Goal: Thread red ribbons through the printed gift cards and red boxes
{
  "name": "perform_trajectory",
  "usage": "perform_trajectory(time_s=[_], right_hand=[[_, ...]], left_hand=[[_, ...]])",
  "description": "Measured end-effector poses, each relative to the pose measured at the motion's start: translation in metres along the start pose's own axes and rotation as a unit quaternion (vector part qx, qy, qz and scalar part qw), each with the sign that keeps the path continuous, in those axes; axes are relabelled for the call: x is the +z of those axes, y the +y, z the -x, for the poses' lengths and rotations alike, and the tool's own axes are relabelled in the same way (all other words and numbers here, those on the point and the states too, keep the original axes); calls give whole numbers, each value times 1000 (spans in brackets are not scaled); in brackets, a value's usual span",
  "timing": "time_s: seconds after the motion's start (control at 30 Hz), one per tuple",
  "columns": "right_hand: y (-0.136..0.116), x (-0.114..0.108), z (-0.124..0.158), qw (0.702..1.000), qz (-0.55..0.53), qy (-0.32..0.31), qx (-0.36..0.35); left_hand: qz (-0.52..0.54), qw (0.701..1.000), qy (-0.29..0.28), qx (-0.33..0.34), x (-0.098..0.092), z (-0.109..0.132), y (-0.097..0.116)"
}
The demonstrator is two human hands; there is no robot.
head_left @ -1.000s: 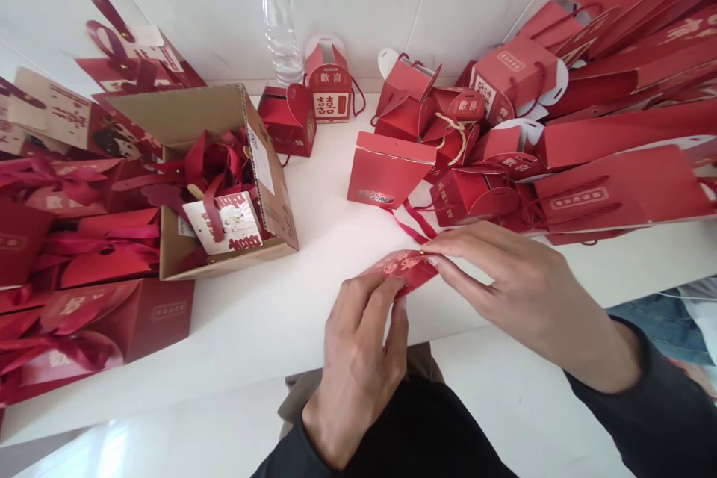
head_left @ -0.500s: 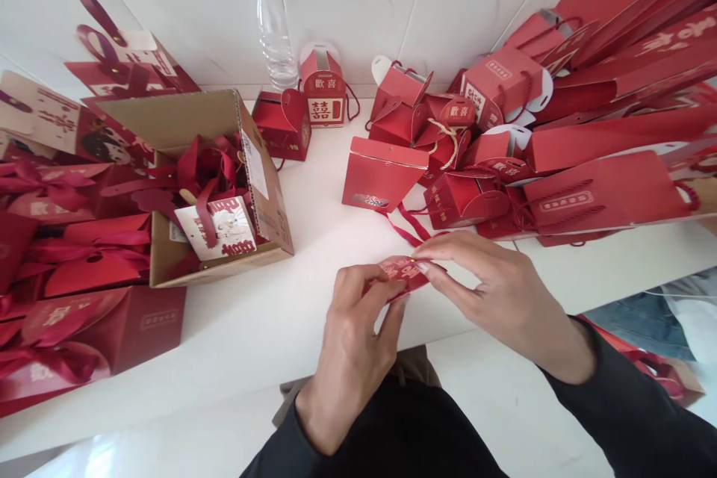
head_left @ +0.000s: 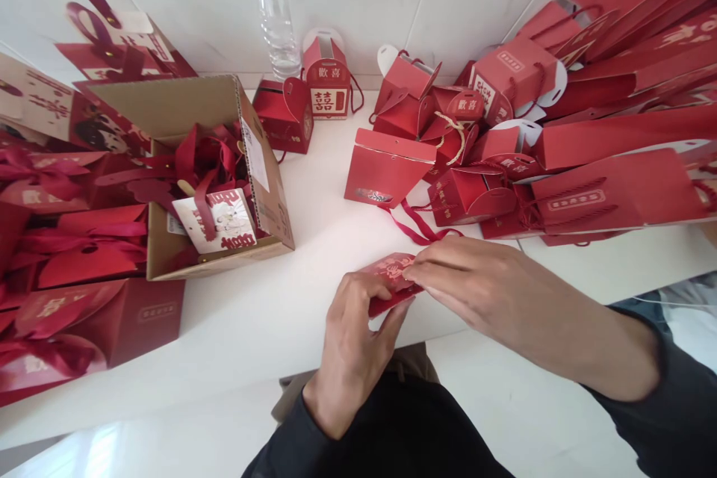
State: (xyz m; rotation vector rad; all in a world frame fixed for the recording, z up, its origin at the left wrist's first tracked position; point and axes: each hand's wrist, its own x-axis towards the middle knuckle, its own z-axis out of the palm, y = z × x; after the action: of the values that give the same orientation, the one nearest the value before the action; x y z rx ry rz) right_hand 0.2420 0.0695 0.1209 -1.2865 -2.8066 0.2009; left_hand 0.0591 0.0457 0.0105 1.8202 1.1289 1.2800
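Two bare hands, one small red paper piece [head_left: 386, 269] between them, pale-gold characters on its upper face, held over the near part of a white tabletop [head_left: 314, 246]; whether it touches the surface cannot be told. Left hand [head_left: 355, 336]: fingers curled over the left end, thumb under the near edge, narrow grip closed on the piece. Right hand [head_left: 482, 284]: fingers bunched, tips drawn together at the right end of the same piece; what lies between those tips is hidden.

Just beyond the fingers: one loop of red ribbon [head_left: 417, 228], running up to one red flap-topped box [head_left: 389, 164]. Beyond the fingers and to the right: several small red cord-handled gift boxes [head_left: 473, 194], one gold rope handle [head_left: 460, 142], one red paper bag [head_left: 616, 194] on its side. Far beyond, by the wall: one clear plastic bottle [head_left: 277, 26], one double-happiness gift box [head_left: 328, 82]. Well left of the fingers: one open cardboard carton [head_left: 272, 213] containing red straps [head_left: 196, 153] and one white illustrated tag [head_left: 218, 224]; farther left, ribbon-tied red boxes [head_left: 151, 317]
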Motion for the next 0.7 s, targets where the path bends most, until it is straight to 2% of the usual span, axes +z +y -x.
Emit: perform_trajectory(time_s=[0.13,0.33,0.5,0.7], right_hand=[[2,-4,-5,998,37,-45,-21],[4,-7,-8,996,63,-54,-40],[9,-5,-3,996,17,-73,-41],[22,1,-3,995,-59,-62,-47]], left_hand=[[-17,1000,-12,-17,-2,0,1],[-24,999,-29,6,-5,-7,3],[-6,999,-33,-2,-4,-5,1],[-16,999,-27,1,-4,-5,4]])
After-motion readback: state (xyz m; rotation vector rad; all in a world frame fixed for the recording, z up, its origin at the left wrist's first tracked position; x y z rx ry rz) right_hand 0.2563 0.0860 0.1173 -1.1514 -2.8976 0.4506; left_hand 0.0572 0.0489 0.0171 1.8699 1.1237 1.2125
